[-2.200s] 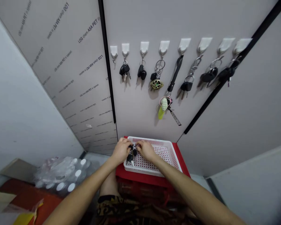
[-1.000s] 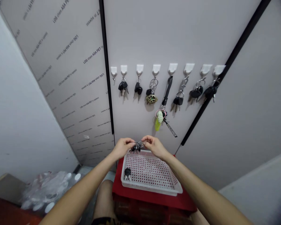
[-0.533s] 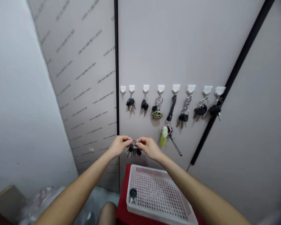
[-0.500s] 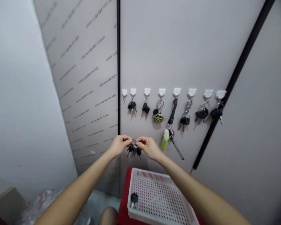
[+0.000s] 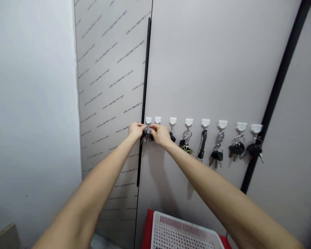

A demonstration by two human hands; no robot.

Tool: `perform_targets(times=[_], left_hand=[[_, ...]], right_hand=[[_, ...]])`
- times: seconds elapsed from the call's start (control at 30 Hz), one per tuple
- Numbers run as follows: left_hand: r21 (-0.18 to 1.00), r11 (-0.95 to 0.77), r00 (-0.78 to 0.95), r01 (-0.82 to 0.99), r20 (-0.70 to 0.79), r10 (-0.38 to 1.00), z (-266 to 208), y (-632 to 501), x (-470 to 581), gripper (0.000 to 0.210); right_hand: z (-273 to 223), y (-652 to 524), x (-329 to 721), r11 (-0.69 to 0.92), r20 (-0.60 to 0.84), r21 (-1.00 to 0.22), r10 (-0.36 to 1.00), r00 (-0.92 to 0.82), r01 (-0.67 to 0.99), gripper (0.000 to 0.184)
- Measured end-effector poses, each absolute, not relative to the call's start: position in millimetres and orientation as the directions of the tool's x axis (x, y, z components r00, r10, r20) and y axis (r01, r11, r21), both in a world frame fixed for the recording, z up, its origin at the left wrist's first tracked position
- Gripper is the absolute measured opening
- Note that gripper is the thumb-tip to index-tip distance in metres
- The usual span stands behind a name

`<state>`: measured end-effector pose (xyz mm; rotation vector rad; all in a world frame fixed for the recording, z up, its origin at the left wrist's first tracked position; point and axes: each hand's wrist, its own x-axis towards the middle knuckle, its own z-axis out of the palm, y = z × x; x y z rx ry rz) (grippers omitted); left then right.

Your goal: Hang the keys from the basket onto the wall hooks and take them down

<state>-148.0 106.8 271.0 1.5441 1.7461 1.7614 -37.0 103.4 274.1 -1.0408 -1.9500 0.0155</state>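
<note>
A bunch of keys (image 5: pixel 147 135) on a metal ring is pinched between my two hands, just below the leftmost white hook (image 5: pixel 148 120). My left hand (image 5: pixel 136 130) grips the ring's left side with thumb and fingertips. From the other side, my right hand (image 5: pixel 160 134) pinches the ring and covers most of what hangs from the second hook (image 5: pixel 158 120). Whether the ring touches the leftmost hook I cannot tell. Beside my right hand hangs a black key set (image 5: pixel 172 136), partly hidden by it.
More key sets hang rightward: one with a green-gold charm (image 5: pixel 186 148), a black strap (image 5: pixel 202 143), and dark keys (image 5: pixel 217 155). A white perforated basket (image 5: pixel 186 224) rests on something red (image 5: pixel 147 228) below. A black vertical strip (image 5: pixel 145 90) edges the cabinet door.
Both hands have raised the bunch of keys from above the basket up to the leftmost hook. The view has tilted upward and shifted left, so less of the basket shows.
</note>
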Motion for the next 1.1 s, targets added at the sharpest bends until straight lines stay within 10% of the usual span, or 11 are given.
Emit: perform_targets(times=[0.4, 0.67, 0.9, 1.1], left_hand=[[0.752, -0.137, -0.468, 0.645, 0.53, 0.708, 263.1, 107.8, -145.5, 0.016], [0.86, -0.286, -0.348, 0.423, 0.446, 0.825, 163.3, 66.2, -126.6, 0.019], [0.903, -0.102, 0.054, 0.418, 0.088, 0.995, 32.8, 18.4, -30.7, 0.02], [0.801, -0.113, 0.222, 0.588, -0.026, 0.975, -7.6, 6.9, 0.1, 0.025]], right_hand=[[267.5, 90.0, -28.5, 0.643, 0.663, -0.178, 0.637, -0.392, 0.745, 0.025], [162.9, 47.5, 40.8, 0.7, 0.527, -0.373, 0.7, -0.481, 0.609, 0.024], [26.1, 10.2, 116.0, 0.35, 0.111, -0.512, 0.933, -0.343, 0.784, 0.026], [-7.4, -4.1, 138.5, 0.211, 0.059, -0.554, 0.975, -0.215, 0.805, 0.026]])
